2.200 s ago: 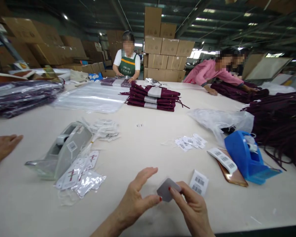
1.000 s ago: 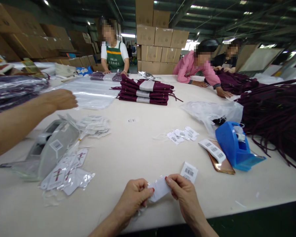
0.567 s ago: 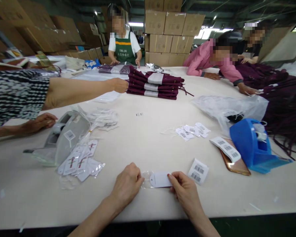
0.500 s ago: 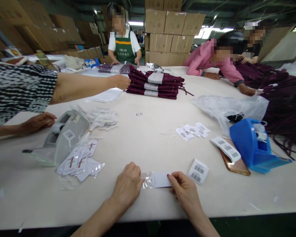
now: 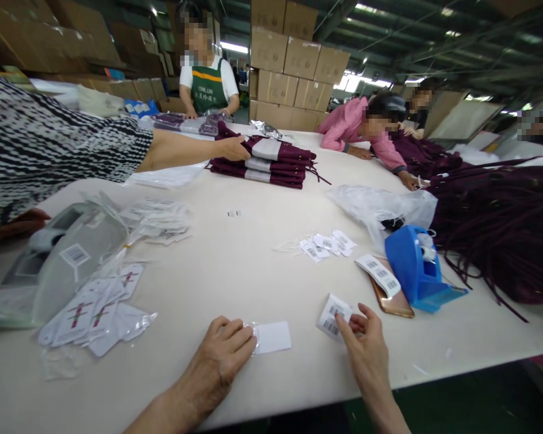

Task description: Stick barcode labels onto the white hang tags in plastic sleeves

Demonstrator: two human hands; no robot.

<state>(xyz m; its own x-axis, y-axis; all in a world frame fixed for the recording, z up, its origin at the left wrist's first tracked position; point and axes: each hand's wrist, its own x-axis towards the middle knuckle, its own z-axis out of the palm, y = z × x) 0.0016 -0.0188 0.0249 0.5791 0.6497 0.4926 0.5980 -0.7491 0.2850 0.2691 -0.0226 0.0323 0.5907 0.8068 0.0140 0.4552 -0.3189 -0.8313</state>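
Note:
My left hand [image 5: 224, 349], its fingers pressed together, rests on the table over one end of a white tag [image 5: 274, 337] and its clear plastic. To the right, my right hand [image 5: 366, 340] has its thumb on the edge of a white barcode sticker sheet [image 5: 333, 316], with its fingers curled and apart. Several small barcode tags [image 5: 328, 244] with white strings lie beyond the sheet. On the left, printed tags in plastic [image 5: 90, 313] lie in a fanned pile.
A blue tape dispenser [image 5: 411, 265] stands beside a phone [image 5: 393, 301] on the right. A grey dispenser [image 5: 72, 259] stands at left. A co-worker's arm [image 5: 185, 150] reaches to stacked maroon garments [image 5: 271, 163]. Other people work at the far side.
My right hand has let go of the white tag and moved right to the barcode sheet. My left hand has spread onto the tag's end. The view has shifted rightward.

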